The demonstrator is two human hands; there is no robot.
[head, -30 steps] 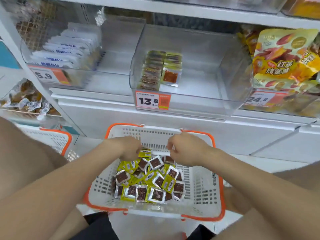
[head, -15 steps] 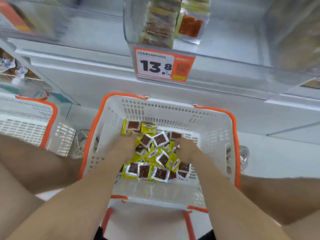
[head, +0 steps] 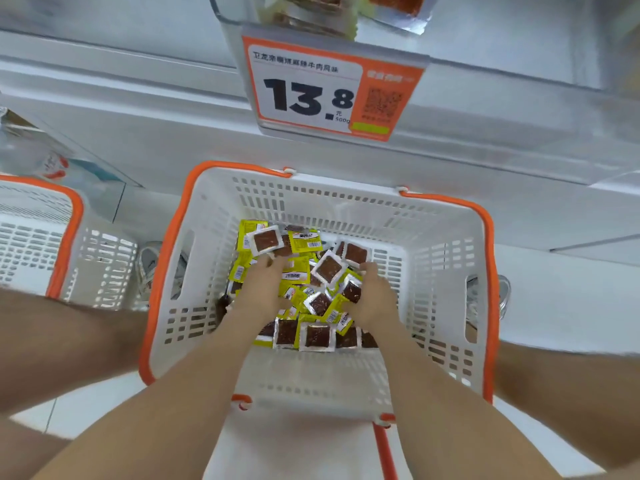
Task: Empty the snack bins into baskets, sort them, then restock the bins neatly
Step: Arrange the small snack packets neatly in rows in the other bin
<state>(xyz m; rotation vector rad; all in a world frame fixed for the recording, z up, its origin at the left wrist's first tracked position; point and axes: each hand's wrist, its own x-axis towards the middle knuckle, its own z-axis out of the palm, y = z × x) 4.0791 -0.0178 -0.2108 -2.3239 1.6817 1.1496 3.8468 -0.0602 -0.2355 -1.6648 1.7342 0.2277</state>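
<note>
Below a white shelf (head: 121,109) and its price tag (head: 311,95), the orange-rimmed basket (head: 165,258) at frame centre holds square snack packets (head: 317,336) jumbled at all angles, left hand (head: 263,289) and right hand (head: 375,299) sunk among them, either grip's state impossible to tell.

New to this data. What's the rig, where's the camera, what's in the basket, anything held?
No machine: these are a person's two bare arms, filmed by one wide-angle camera worn on the head, looking down. The left hand and right hand both reach into a loose pile of small snack packets, yellow with brown contents, in a white basket with an orange rim. Their fingers sit among the packets, so I cannot tell whether either grips one. Above is a clear bin with a few packets and a price tag reading 13.8. A second basket stands to the left.
</note>
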